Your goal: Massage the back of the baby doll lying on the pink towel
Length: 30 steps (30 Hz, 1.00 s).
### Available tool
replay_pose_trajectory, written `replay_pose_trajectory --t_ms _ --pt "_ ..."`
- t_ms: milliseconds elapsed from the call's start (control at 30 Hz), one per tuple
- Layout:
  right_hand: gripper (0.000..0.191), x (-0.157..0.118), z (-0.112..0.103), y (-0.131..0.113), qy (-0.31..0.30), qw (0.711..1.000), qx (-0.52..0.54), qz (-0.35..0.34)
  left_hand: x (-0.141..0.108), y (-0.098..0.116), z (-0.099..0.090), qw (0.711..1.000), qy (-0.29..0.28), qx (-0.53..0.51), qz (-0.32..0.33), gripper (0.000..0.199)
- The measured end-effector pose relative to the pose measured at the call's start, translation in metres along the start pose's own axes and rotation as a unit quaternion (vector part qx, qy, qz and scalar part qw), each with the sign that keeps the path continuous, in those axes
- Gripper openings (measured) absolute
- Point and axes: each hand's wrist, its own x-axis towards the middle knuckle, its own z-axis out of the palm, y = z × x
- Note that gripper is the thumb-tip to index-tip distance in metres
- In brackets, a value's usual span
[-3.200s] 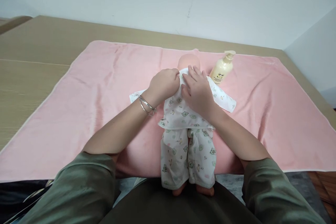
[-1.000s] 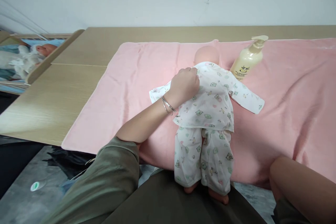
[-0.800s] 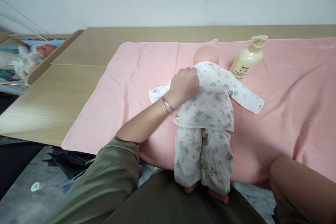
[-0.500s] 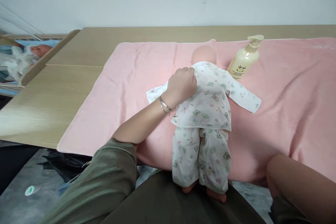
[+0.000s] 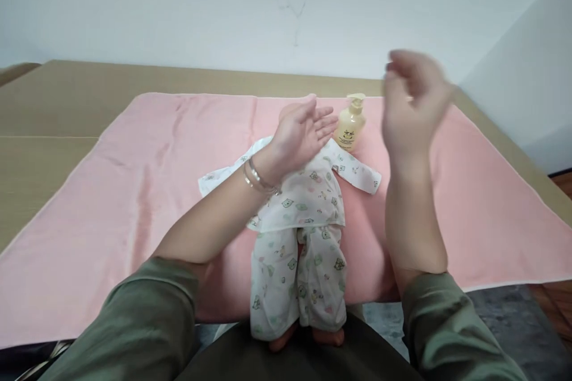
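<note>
Left hand (image 5: 304, 137) is flat and released: palm showing, fingers extended off to my right, over the upper back and neck area of the bald, flesh-toned doll (image 5: 292, 108). Can't tell whether it touches the doll or sits just above it. Two thin silver metal bracelets (image 5: 254, 174) on that wrist.

Right hand (image 5: 415, 108) is up, well apart from the doll, fingers curled in toward the palm. Motion blur on it; can't tell if anything is in the grip.

Doll lies lengthwise in front of me, head away, feet toward me. Wears a white long-sleeved cloth top (image 5: 308, 199) with small green and pink animal prints, plus matching white printed trousers (image 5: 299, 283). Both sleeves of the top are spread out to the sides. Bare feet (image 5: 328, 336) poke out of the trouser legs by my dark garment (image 5: 290, 366), past the near edge of the pink plush blanket (image 5: 107, 208). My left hand partly hides the head.

Pale yellow pump bottle (image 5: 350, 127) with a dark printed cartoon on the front stands upright on the blanket, just beyond the sleeve on my right, between my two hands in view.

Blanket covers most of the light wood worktop (image 5: 58, 101); white wall (image 5: 214, 24) behind. My olive-green shirt sleeves (image 5: 134, 303) end at the elbows.
</note>
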Motion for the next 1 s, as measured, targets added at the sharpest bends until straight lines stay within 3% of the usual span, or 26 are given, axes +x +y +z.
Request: replay_pose_trajectory --t_ms 67,167,267,367,433,533,633,867,1000 --pt "0.051 0.008 0.021 0.015 -0.002 0.998 -0.05 0.04 0.026 0.004 -0.001 1.0 0.012 0.019 -0.002 0.054" --pt "0.049 0.013 0.05 0.031 -0.069 0.992 -0.097 0.051 0.051 0.009 0.0 0.999 0.024 0.037 0.0 0.056" --pt "0.046 0.01 0.063 0.036 -0.109 0.986 -0.113 0.05 0.053 0.018 0.005 0.999 0.015 -0.002 -0.029 0.057" --pt "0.045 0.006 0.063 0.034 -0.119 0.982 -0.141 0.043 0.042 0.026 0.011 0.989 0.007 -0.132 -0.067 0.056" --pt "0.046 0.005 0.062 0.033 -0.111 0.98 -0.164 0.027 0.031 0.029 0.013 0.959 -0.003 -0.268 -0.093 0.059" --pt "0.051 0.007 0.063 0.033 -0.095 0.974 -0.202 0.026 0.012 0.028 0.01 0.879 -0.031 -0.463 -0.114 0.065" --pt "0.057 0.012 0.065 0.031 -0.094 0.967 -0.234 0.042 -0.01 0.022 0.002 0.833 -0.044 -0.542 -0.108 0.069" --pt "0.061 0.018 0.061 0.032 -0.097 0.959 -0.264 0.028 -0.039 0.002 -0.02 0.877 -0.036 -0.476 -0.054 0.065" --pt "0.064 0.013 0.055 0.025 -0.11 0.962 -0.245 0.052 -0.038 -0.008 -0.015 0.895 0.03 -0.445 -0.002 0.059"
